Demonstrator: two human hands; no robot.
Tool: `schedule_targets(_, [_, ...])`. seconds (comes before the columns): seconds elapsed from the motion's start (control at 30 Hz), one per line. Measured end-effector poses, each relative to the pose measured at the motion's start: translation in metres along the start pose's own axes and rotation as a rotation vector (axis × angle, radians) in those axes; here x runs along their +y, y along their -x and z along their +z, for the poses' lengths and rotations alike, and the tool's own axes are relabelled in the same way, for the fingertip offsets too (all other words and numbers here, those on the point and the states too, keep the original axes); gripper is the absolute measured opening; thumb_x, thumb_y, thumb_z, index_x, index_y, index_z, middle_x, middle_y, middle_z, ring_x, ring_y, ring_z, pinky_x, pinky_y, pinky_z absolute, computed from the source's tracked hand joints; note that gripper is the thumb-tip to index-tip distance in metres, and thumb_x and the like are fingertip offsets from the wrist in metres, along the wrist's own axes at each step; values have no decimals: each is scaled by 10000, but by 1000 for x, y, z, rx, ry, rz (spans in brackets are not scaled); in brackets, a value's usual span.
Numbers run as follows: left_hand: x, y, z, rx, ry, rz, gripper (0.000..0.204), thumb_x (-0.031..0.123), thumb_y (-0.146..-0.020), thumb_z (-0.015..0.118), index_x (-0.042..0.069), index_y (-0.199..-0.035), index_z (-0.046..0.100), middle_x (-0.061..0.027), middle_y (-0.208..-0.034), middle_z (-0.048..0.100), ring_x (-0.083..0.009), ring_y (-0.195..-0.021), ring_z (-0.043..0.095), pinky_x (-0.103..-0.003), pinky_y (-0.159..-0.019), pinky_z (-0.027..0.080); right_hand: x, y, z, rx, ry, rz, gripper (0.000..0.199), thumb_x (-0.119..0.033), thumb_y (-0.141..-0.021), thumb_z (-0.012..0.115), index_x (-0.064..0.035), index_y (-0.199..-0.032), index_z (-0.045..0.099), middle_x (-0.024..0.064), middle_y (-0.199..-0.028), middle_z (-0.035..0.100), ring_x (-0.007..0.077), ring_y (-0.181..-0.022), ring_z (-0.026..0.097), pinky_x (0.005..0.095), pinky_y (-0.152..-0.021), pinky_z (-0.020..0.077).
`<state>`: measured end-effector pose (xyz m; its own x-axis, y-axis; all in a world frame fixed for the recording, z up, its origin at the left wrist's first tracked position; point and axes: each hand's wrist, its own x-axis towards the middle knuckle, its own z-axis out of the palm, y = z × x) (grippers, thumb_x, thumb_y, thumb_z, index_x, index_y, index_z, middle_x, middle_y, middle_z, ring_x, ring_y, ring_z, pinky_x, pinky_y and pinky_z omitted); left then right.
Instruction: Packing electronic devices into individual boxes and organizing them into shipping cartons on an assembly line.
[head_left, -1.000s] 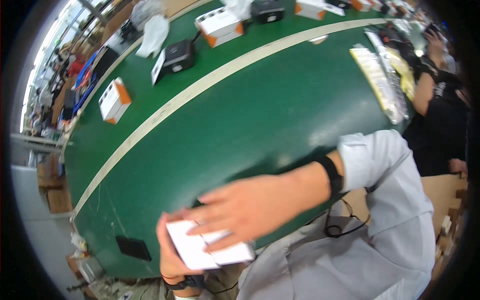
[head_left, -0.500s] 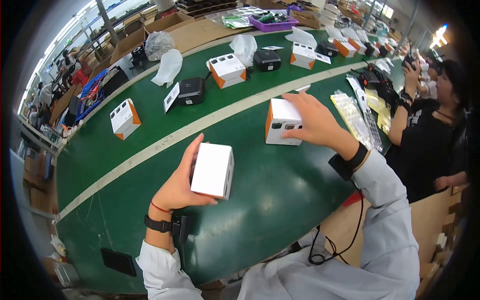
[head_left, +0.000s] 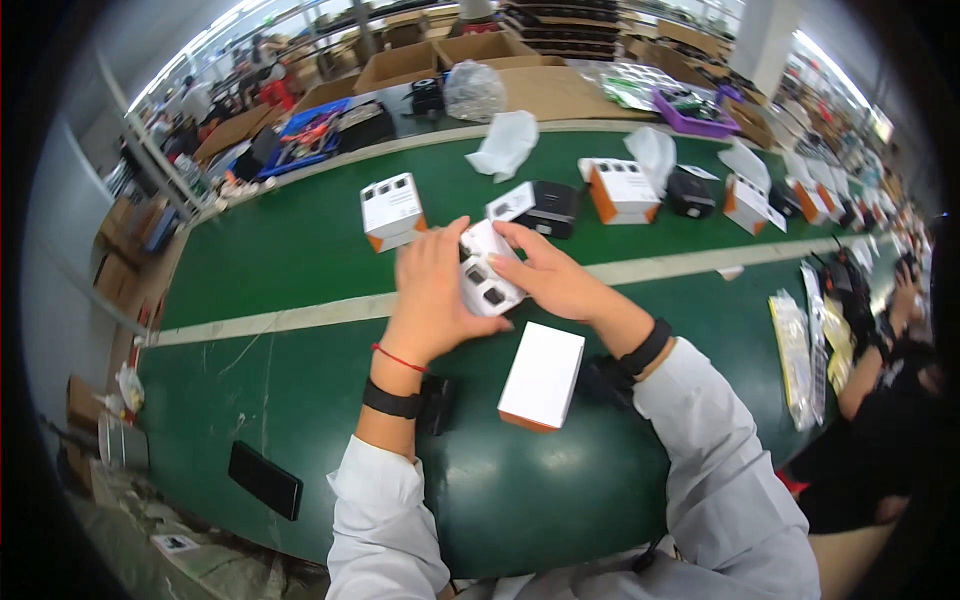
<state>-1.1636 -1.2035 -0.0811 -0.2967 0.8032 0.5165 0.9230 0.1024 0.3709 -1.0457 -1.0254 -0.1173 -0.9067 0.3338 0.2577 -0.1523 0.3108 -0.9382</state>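
Both my hands grip one small white box, printed with pictures of dark devices, over the pale strip of the green table. My left hand wraps its left side, thumb along the near edge. From the right, my right hand has its fingers on the top and side; parts of the box are hidden by the fingers. Just nearer to me, a second white box with an orange lower edge sits untouched on the table, beside my right wrist. A dark strap circles each wrist.
Along the far side stand a white-and-orange box, a black case, another white-and-orange box and white wrapping. A black flat device lies near left. Yellow packets lie at right, near a person in black.
The view has swung left. My hands, which each held a box apart, have come together on one box. The other box now sits released on the table.
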Motion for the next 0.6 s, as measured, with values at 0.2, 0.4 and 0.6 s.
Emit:
schedule_targets(0.2, [-40,5,11,-206,796,-216,1134,284,-534,962,16,-1471,383,-123,-1307,539,-225,-1245,527,-332,-1093,403,-14,-1,-16,-95,454,-422,530,-265,-917,724,-19,-1360,568,158,-1318,578,342,-1211,575,433,-1070,442])
schedule_targets(0.4, [-75,-1,5,-385,823,72,1101,271,-507,965,19,-1445,446,-103,-1323,576,-198,-1245,553,-332,-1083,428,-63,-19,-17,-481,820,-790,495,-375,-777,797,-110,-1172,660,97,-1233,620,332,-1177,591,459,-1002,469])
schedule_targets(0.6, [-82,-17,-2,-522,775,137,1035,252,-461,940,32,-1380,519,-113,-1251,631,-217,-1155,605,-324,-1011,473,-73,-36,-18,-621,958,-924,397,-302,-797,733,-94,-1125,648,95,-1157,623,302,-1085,619,444,-924,504])
